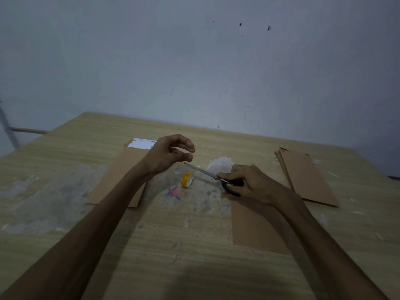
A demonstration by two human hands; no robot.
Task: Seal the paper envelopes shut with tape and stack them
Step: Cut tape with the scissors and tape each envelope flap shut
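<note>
My right hand grips black-handled scissors, blades pointing up-left over the table. My left hand hovers above the blade tips with thumb and fingers curled close, as if pinching something; whether a clear tape strip is between them cannot be made out. A yellow tape roll stands on edge on the table just below the blades. One brown envelope lies under my left forearm, with a white sheet sticking out at its far end. Another brown envelope lies under my right wrist. A stack of brown envelopes sits at the right.
The wooden table has worn grey patches and a small pink and blue mark near the tape roll. A white crumpled patch shows behind the scissors. A plain wall stands right behind the table's far edge.
</note>
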